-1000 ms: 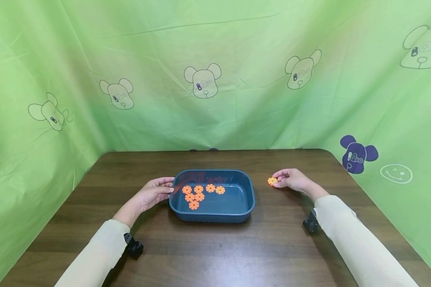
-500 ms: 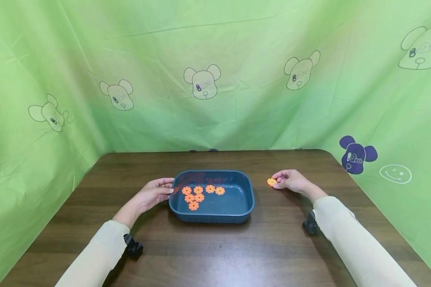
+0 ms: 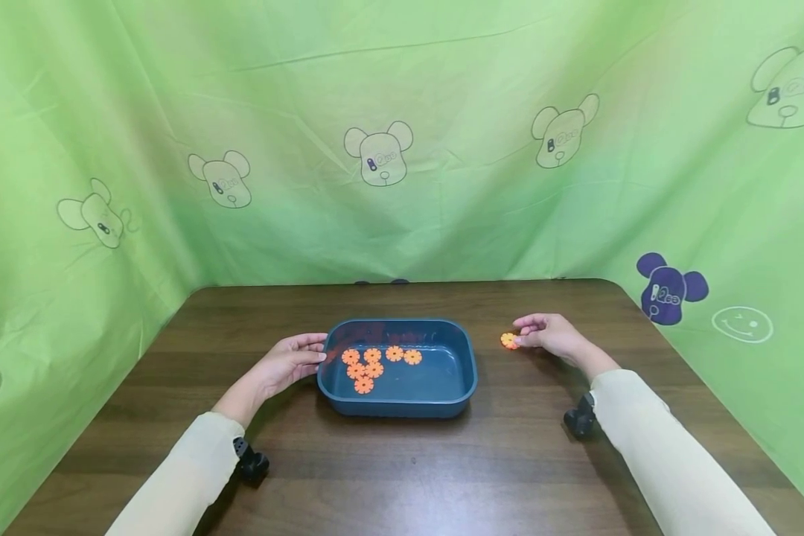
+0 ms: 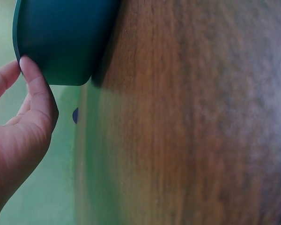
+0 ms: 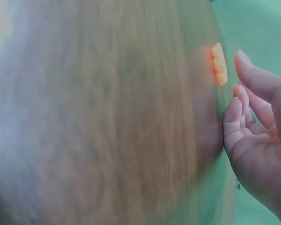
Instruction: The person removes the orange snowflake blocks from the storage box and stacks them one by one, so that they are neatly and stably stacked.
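A dark blue rectangular tub (image 3: 397, 409) stands on the table with several orange notched plastic discs (image 3: 364, 385) lying on its floor, mostly toward the left. My left hand (image 3: 283, 366) pinches the tub's left rim; the left wrist view shows thumb and finger meeting at the wall (image 4: 61, 42). To the right of the tub, a single orange notched disc (image 3: 508, 341) lies flat on the tabletop. My right hand (image 3: 551, 335) is just beside it. In the right wrist view, a small gap separates the thumb from this disc (image 5: 219, 64), and the fingers are loosely bent.
The brown wooden table (image 3: 402, 476) ends at a green printed curtain (image 3: 455, 223) at the back and sides. Black wrist cameras sit at both cuffs, the left one (image 3: 251, 463) and the right one (image 3: 580, 418) low over the tabletop.
My right hand has let go of the single disc and shifted slightly right of it; the disc stays on the table. My left hand and the tub have not visibly moved.
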Demonstrator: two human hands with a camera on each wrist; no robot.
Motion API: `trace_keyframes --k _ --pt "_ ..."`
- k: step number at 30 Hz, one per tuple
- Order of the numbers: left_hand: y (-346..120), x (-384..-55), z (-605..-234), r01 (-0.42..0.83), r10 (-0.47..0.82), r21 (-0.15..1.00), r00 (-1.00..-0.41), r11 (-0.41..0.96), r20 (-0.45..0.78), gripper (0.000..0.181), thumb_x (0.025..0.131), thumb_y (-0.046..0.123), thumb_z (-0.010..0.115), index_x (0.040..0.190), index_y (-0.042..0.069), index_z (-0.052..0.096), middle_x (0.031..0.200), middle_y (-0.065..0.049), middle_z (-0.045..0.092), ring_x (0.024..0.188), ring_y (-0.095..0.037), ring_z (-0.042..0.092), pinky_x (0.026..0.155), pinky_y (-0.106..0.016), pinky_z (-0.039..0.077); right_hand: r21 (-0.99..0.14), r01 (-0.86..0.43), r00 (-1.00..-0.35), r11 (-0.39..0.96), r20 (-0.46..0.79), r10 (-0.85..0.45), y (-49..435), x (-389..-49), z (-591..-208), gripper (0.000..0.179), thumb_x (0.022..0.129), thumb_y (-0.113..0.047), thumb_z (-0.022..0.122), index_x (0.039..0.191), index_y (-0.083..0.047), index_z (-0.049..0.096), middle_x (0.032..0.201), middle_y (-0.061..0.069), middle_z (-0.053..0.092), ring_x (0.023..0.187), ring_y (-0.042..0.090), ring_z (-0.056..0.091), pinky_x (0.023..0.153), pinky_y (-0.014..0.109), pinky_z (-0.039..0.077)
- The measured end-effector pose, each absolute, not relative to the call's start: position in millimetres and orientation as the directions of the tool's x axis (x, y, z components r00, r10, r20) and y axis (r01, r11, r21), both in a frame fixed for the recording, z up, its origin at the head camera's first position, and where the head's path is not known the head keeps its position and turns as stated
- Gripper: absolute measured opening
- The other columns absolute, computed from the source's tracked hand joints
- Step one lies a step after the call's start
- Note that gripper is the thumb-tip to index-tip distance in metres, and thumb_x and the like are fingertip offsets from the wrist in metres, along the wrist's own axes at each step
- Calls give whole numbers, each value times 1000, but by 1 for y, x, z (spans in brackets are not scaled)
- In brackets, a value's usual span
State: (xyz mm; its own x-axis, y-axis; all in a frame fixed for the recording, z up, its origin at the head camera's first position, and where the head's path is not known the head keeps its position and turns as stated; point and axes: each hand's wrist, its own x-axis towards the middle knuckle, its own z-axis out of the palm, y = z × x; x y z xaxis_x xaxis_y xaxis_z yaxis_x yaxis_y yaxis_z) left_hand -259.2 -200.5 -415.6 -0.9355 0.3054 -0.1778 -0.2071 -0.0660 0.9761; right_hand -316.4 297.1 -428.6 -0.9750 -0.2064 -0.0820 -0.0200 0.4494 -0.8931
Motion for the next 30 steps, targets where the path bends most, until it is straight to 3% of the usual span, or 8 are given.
trace_keyframes --k 13,19,30 --pt "-201 -261 -416 -206 308 977 -935 -62 -178 53 93 -5 56 142 -10 37 105 -7 59 88 -13 64 77 -24 54 -913 -89 -971 397 -9 -238 268 -303 -400 57 86 -12 73 132 12 49 113 22 56 92 12 56 81 24 51" --pt "-199 -260 -414 -214 299 975 -935 -53 -189 53 92 -4 57 141 -10 38 103 -6 59 86 -13 64 76 -24 54 -917 -119 -963 380 13 -270 251 -298 -388 54 87 -10 72 131 12 50 112 20 59 92 11 58 84 30 52" --pt "-199 -259 -413 -211 293 976 -937 -47 -189 53 92 -5 57 141 -10 37 102 -6 58 86 -13 64 75 -24 54 -931 -179 -944 318 71 -323 209 -289 -368 47 84 -8 75 124 7 57 108 12 63 94 16 60 83 25 51"
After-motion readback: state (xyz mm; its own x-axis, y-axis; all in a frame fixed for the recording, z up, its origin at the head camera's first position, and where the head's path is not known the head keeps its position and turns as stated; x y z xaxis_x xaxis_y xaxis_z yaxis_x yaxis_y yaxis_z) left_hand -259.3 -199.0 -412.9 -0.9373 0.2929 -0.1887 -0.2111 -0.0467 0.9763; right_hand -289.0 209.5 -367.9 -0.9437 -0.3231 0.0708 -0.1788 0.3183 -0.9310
